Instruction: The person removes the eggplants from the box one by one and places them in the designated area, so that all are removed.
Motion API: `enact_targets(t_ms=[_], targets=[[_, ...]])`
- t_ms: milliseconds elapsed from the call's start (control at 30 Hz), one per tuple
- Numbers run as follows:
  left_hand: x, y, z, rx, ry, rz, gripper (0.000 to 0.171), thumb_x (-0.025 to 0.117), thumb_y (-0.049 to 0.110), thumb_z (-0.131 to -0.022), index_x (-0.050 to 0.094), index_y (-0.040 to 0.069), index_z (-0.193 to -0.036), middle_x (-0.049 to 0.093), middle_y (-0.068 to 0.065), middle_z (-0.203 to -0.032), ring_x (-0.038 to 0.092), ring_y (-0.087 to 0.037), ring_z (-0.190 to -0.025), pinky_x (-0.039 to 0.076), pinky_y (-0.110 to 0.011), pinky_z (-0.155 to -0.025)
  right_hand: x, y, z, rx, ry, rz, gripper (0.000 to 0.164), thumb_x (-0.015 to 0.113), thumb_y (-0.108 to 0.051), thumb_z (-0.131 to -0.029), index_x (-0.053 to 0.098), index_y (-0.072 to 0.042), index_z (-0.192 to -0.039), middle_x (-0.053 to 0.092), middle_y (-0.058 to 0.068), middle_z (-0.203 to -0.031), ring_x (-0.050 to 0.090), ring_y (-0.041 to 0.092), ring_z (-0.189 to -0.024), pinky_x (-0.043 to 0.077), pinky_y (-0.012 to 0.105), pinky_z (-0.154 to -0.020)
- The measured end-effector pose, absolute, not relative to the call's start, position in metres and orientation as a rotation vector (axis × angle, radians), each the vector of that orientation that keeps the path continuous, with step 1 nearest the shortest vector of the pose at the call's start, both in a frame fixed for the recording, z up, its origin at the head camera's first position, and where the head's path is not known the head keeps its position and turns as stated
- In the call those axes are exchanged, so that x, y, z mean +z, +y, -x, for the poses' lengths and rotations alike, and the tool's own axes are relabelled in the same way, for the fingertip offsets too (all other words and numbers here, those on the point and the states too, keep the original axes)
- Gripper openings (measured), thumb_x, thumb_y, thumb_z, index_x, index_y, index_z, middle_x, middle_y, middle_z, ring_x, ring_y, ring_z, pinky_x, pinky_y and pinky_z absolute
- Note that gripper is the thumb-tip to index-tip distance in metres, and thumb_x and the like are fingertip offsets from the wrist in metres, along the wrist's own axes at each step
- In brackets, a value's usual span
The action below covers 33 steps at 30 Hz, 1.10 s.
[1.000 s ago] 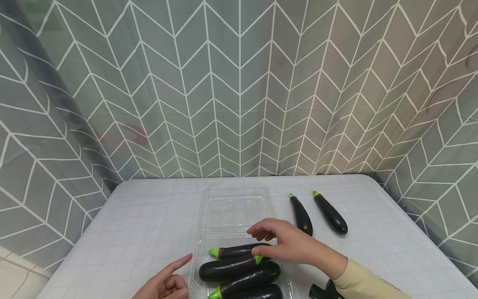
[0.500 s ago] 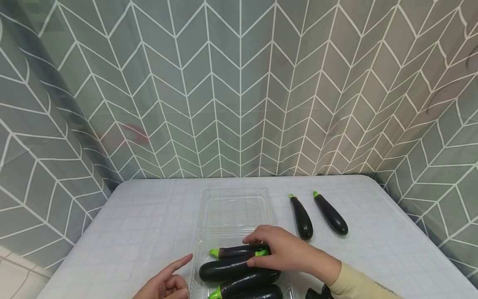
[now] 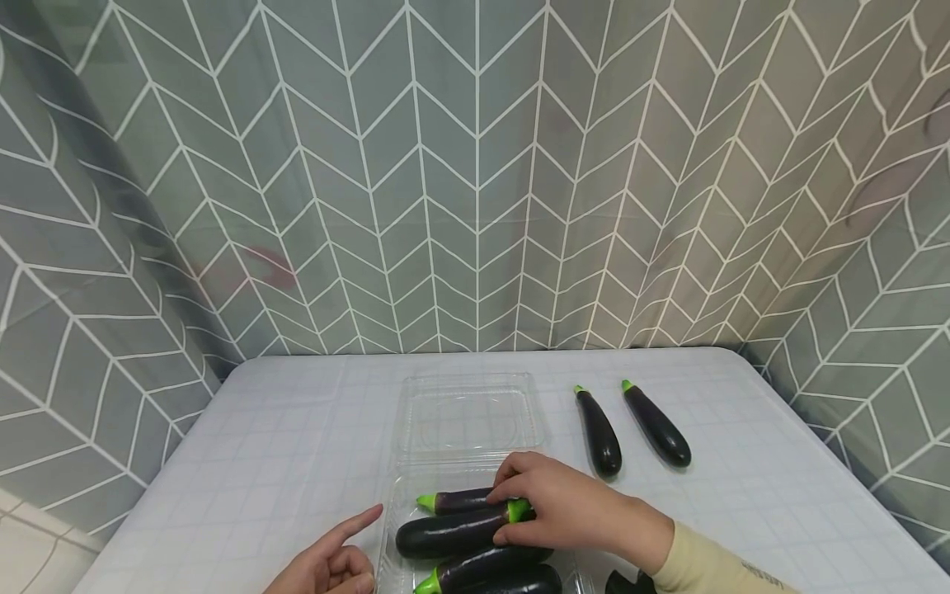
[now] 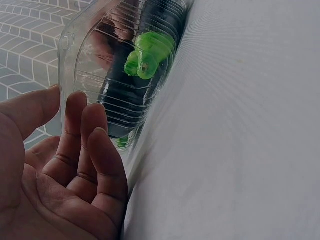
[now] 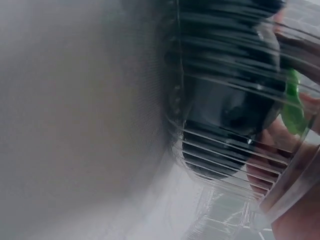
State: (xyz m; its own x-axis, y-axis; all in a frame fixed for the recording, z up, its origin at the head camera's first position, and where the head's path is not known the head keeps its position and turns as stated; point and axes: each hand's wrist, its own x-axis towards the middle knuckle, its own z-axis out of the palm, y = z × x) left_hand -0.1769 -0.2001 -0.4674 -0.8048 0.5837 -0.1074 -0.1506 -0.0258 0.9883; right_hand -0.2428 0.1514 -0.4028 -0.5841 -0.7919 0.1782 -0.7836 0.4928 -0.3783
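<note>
Several dark, glossy eggplants lie side by side in a clear plastic clamshell container (image 3: 390, 528), whose lid (image 3: 467, 412) is folded back. My right hand (image 3: 567, 503) reaches over the container's right side. Its thumb and fingers grip one eggplant (image 3: 445, 535) at the green stem end, which points right. In the right wrist view, ribbed plastic partly covers the fingers. At the container's left wall is my left hand (image 3: 326, 561), index finger extended, other fingers loosely bent. The left wrist view shows this hand (image 4: 65, 185) beside the rim, holding nothing.
Two more eggplants, one slimmer (image 3: 598, 433) and one thicker (image 3: 656, 425), lie on the white cloth-covered table (image 3: 297, 429) right of the lid. A patterned grey curtain (image 3: 475, 181) surrounds the back and sides. A black object (image 3: 629, 582) shows below the right wrist.
My right hand has come down from above the eggplants, and its thumb and fingers have closed around the stem end of one. The left hand has not moved.
</note>
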Motion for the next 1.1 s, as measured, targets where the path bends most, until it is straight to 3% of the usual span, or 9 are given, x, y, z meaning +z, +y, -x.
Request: enact_targets(t_ms=[500,767,1100], targets=[[-0.4675,-0.1998,0.1770,1.889,1.751,-0.480,0.079,0.058,0.006,-0.100,0.000,-0.015,-0.149,0.064,-0.011,-0.094,0.060,-0.011,-0.078,0.051,-0.025,-0.073,-0.4019,0.1501,0.2404,-0.655,2.695,1.421,0.029,0.071,-0.042,-0.091,0.075,-0.018,-0.107,0.056,-0.013,-0.110,0.053,0.004,-0.101,0.046,0.021,-0.087],[-0.4675,-0.2000,0.1769,1.894,1.743,-0.479,0.078,0.057,0.007,-0.100,0.000,-0.015,-0.149,0.064,-0.011,-0.094,0.060,-0.011,-0.078,0.051,-0.025,-0.072,-0.3989,0.1551,0.2436,-0.854,2.650,1.348,0.022,0.076,-0.036,-0.088,0.071,-0.025,-0.107,0.062,-0.017,-0.107,0.056,0.000,-0.093,0.048,0.021,-0.081],[-0.4673,-0.2000,0.1764,1.893,1.732,-0.458,0.079,0.058,0.009,-0.100,0.001,-0.014,-0.150,0.064,-0.011,-0.095,0.061,-0.012,-0.078,0.052,-0.026,-0.072,-0.3982,0.1593,0.2488,-1.117,2.544,1.145,0.027,0.082,-0.033,-0.083,0.074,-0.025,-0.107,0.068,-0.017,-0.102,0.061,0.003,-0.088,0.052,0.026,-0.076]])
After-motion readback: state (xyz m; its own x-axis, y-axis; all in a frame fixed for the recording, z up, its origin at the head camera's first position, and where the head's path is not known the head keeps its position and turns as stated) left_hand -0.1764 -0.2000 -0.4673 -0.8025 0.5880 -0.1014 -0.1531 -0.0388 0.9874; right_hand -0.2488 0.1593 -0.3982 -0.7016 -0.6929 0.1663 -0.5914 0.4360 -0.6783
